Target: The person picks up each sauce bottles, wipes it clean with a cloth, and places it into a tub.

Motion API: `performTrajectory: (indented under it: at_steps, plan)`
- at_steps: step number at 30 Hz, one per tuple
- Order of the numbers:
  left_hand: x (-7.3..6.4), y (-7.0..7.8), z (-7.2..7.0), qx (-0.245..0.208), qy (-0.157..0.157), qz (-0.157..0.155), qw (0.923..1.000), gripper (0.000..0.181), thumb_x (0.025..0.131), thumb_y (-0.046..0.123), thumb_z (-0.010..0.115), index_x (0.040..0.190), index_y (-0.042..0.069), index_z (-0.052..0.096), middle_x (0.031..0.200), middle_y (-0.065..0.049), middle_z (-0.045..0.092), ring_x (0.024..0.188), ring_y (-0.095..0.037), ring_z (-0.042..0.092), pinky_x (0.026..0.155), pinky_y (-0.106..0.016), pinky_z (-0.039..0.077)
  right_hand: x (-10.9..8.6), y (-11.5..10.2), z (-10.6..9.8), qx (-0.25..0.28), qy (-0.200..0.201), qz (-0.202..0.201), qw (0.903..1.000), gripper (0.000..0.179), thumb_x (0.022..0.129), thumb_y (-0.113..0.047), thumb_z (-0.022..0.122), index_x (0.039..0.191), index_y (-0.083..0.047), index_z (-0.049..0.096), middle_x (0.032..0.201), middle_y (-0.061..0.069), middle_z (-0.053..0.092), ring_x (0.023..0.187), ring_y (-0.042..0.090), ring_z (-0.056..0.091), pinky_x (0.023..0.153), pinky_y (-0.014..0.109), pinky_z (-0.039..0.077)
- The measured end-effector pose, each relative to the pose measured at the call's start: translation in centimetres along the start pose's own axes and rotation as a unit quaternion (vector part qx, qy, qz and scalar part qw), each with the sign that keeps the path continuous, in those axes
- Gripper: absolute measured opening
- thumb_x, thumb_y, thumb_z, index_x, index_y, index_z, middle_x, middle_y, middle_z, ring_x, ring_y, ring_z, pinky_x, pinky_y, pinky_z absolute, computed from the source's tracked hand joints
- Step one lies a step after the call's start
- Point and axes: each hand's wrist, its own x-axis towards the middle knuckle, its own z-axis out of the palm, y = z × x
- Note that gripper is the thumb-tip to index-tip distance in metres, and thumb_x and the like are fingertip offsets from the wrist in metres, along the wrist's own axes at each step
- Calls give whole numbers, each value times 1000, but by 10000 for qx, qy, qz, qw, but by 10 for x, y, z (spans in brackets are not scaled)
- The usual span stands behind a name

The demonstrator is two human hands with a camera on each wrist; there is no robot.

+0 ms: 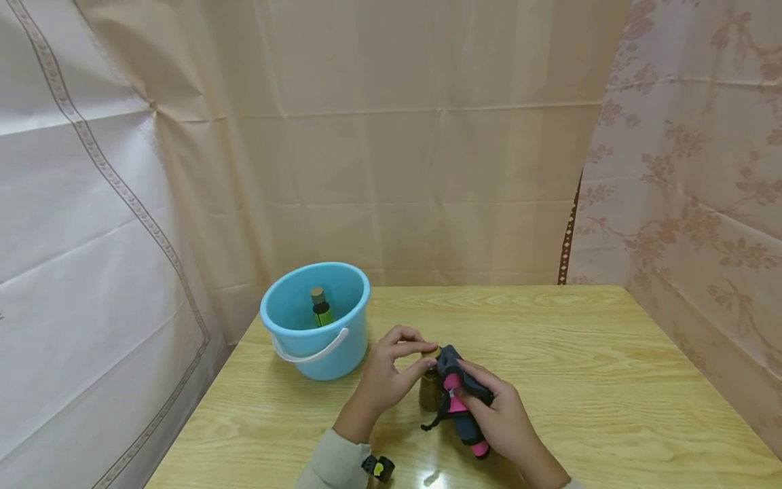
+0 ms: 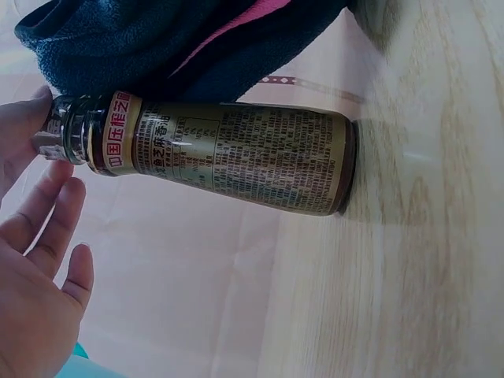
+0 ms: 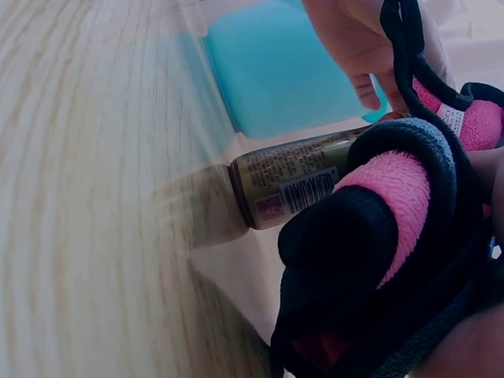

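Observation:
A brown glass bottle of sesame oil (image 1: 430, 395) stands upright on the wooden table, its printed label (image 2: 260, 157) facing the left wrist camera. With thumb and fingertips my left hand (image 1: 391, 370) pinches the bottle's cap from the left, the other fingers held loosely off the glass. My right hand (image 1: 504, 411) grips a bunched, folded towel cloth (image 1: 451, 360), dark blue and pink with black edging and a dangling cord. In the head view the cloth overlaps the bottle's right side; in the right wrist view it hides part of the bottle.
To the left stands a light blue bucket (image 1: 330, 356) with a white handle (image 1: 311, 356), and inside it is another bottle (image 1: 320, 309) with a green label. Curtains (image 1: 427, 170) enclose the table (image 1: 580, 380) at the back and both sides. A black device (image 1: 379, 468) sits by my left cuff.

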Motion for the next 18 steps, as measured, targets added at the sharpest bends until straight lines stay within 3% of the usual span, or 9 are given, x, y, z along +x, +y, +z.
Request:
performTrajectory:
  at_steps: [10, 18]
  plan:
    - [1, 0, 1, 106, 3, 79, 9999, 20, 95, 18, 77, 114, 13, 80, 110, 0, 68, 104, -15, 65, 85, -31, 55, -4, -2, -1, 210, -270, -214, 9992, 42, 102, -23, 67, 143, -24, 60, 147, 11, 59, 126, 23, 63, 90, 28, 58]
    - [0, 0, 0, 110, -1, 20, 9999, 19, 95, 19, 77, 113, 13, 81, 110, 1, 68, 104, -14, 65, 86, -31, 55, 0, -3, 11, -57, 165, -173, 9997, 42, 91, -31, 81, 129, -33, 64, 127, 5, 70, 105, 17, 72, 82, 27, 60]
